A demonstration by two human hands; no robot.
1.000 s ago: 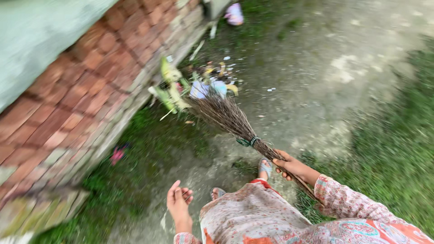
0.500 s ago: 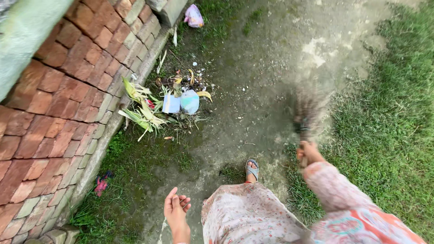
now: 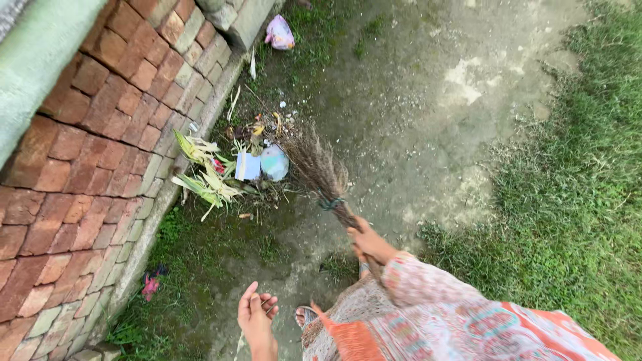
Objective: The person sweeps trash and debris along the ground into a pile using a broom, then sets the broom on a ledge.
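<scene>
Head view shows the right hand (image 3: 369, 242) gripping a broom (image 3: 319, 170) whose bristles touch the litter pile (image 3: 249, 160) just ahead, left hand (image 3: 255, 314) open and empty: sweeping midway, next stroke needs a short pull.

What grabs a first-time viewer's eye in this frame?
The twig broom at centre, gripped by the right hand, its bristles against a litter pile of green husks and scraps beside the brick wall. The left hand hangs empty at the bottom.
</scene>
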